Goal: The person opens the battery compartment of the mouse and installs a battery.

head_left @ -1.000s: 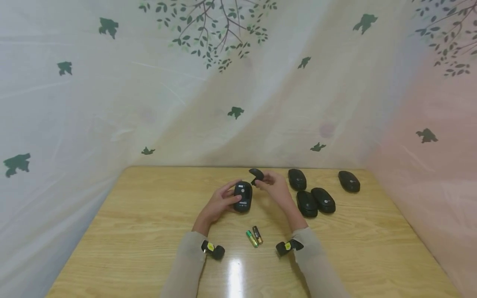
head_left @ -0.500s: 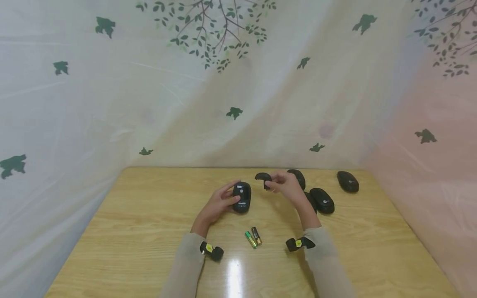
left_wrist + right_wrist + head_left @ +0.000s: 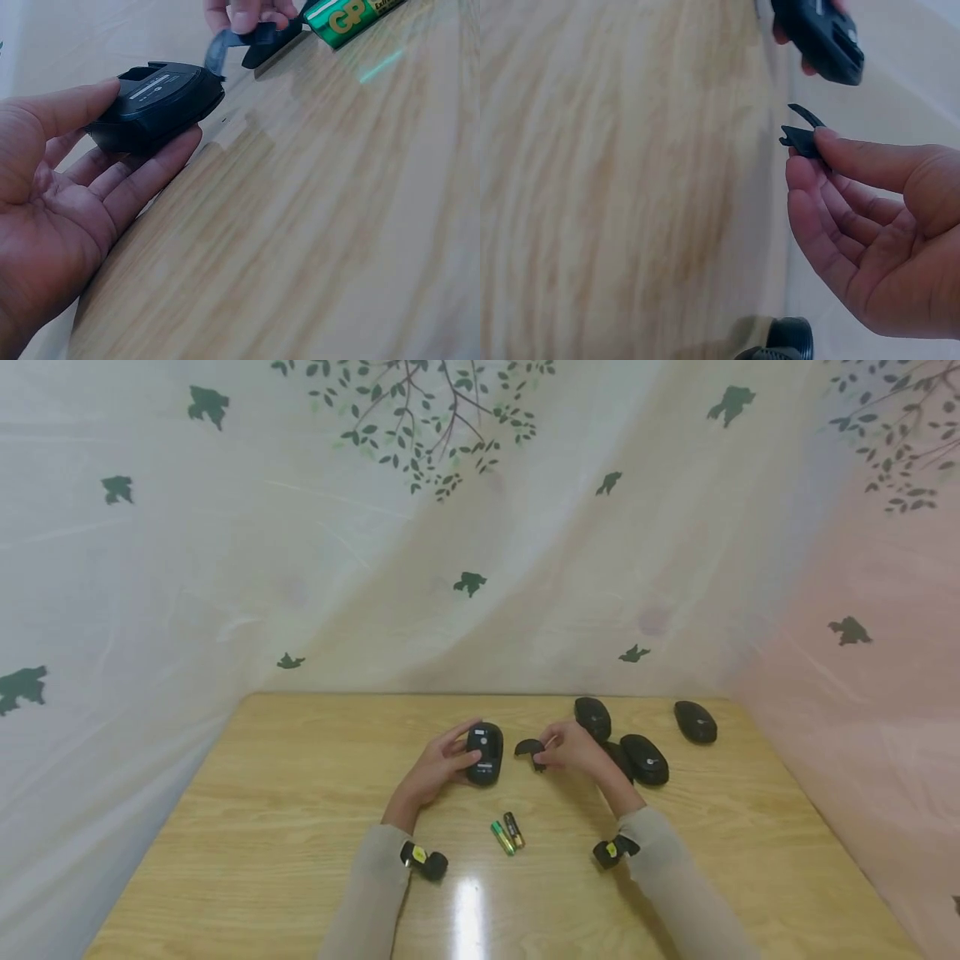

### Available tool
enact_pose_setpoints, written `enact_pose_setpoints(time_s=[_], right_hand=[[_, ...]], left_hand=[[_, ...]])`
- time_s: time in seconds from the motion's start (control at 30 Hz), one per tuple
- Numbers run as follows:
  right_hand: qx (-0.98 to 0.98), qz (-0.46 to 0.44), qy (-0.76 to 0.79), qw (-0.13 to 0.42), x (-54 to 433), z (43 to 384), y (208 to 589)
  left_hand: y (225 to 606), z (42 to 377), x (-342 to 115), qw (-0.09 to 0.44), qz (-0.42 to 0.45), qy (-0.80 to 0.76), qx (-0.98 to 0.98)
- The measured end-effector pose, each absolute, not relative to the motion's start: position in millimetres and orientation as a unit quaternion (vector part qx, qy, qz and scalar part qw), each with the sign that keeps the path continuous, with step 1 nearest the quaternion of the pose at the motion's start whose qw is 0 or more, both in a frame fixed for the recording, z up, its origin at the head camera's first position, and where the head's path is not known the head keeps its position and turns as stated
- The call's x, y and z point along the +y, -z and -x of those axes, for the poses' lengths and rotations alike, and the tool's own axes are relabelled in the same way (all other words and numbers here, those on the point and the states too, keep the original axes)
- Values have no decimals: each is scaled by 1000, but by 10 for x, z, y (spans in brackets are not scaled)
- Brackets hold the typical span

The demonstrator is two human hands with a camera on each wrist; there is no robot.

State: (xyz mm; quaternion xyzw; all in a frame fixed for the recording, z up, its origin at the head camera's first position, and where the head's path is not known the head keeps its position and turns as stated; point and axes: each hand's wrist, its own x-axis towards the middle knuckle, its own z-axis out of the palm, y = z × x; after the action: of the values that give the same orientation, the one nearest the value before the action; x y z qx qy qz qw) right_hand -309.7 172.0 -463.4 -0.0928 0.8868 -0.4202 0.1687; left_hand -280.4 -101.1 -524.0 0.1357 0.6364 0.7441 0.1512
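Holding a black mouse (image 3: 489, 768) in the left hand (image 3: 433, 768), near the centre of the head view and a little below its middle, underside up; gripping with thumb laid over the underside and fingers (image 3: 154, 172) supporting from below, clear of the desk (image 3: 285, 827) in the left-wrist view; pinching a curved black piece (image 3: 529, 747) between thumb and fingers of the right hand (image 3: 573, 747), just to the right of the mouse and apart from it; looks, by shape and colour, like a cover belonging to that mouse.

Done, as a judgement: separating cover from mouse; not done: refitting it, or putting in either the green battery (image 3: 502, 838) or the dark, gold-ended battery (image 3: 514, 830), both lying side by side on the desk at lower centre; cannot make out any battery inside the dark recess (image 3: 845, 31) at the upper right of the right-wrist view, nor tell for certain about its contents; untouched by fingers, to the right of the head view: four other mice (image 3: 645, 759), top side up, one partly hidden behind the right arm.
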Motion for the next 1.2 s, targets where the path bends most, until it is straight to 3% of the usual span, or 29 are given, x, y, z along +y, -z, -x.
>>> enact_pose_setpoints(time_s=[0.7,1.2], right_hand=[[913,41,368,169,1677,3040,4686],[923,81,352,135,1692,2975,4692]], left_hand=[[5210,2792,-989,148,-138,-741,640],[5187,2800,-983,150,-136,-733,649]])
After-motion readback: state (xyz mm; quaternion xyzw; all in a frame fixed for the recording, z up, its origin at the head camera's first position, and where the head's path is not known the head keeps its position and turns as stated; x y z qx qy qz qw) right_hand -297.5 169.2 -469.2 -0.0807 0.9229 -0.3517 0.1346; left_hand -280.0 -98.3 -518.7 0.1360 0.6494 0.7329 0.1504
